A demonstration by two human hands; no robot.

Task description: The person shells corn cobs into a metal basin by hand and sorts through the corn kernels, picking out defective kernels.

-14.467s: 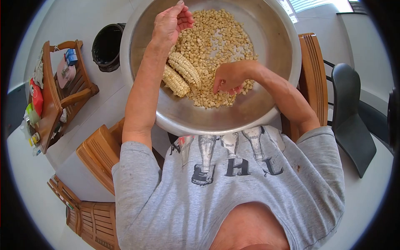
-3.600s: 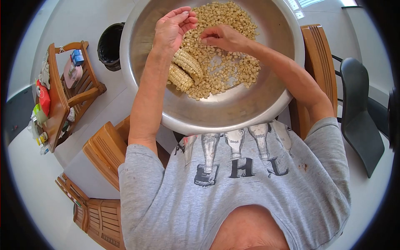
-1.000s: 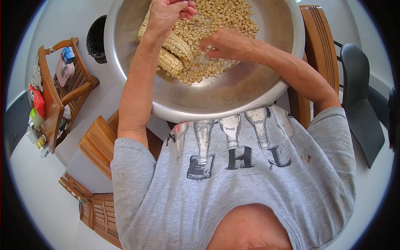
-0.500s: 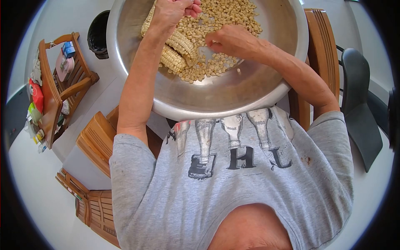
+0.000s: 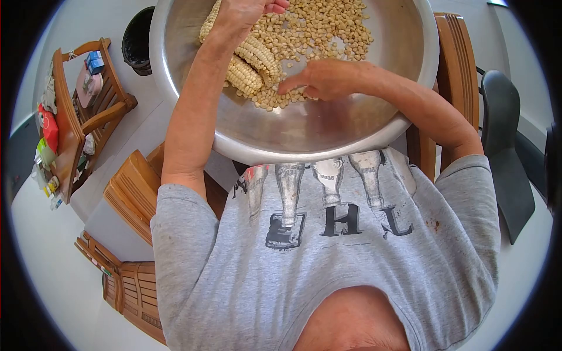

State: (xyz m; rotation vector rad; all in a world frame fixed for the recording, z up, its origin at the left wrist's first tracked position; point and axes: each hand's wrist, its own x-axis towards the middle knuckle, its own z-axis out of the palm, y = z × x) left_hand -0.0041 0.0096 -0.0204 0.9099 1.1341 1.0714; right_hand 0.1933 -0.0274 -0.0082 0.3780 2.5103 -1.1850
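Observation:
A wide metal basin [image 5: 351, 140] holds loose pale corn kernels [image 5: 316, 29] and several whole cobs. Two cobs, an upper one [image 5: 257, 55] and a lower one [image 5: 243, 76], lie beside my left wrist; another is partly behind my left forearm. My left hand [image 5: 243, 11] is at the top edge, partly cut off, with its visible fingers curled together; what they hold, if anything, is hidden. Low over the kernels near the cobs is my right hand [image 5: 325, 79], index finger stretched out, other fingers bent, and nothing visible in it.
A black bin [image 5: 137, 44] stands left of the basin. Further left is a wooden chair [image 5: 108, 88] beside a wooden surface with bags and small items on it. Wooden chair backs [image 5: 456, 64] flank the basin. A dark grey chair [image 5: 500, 134] is at the right.
My right hand has moved down towards me, and its index finger now extends from the earlier curl. My left hand sits slightly higher in view, more cut off.

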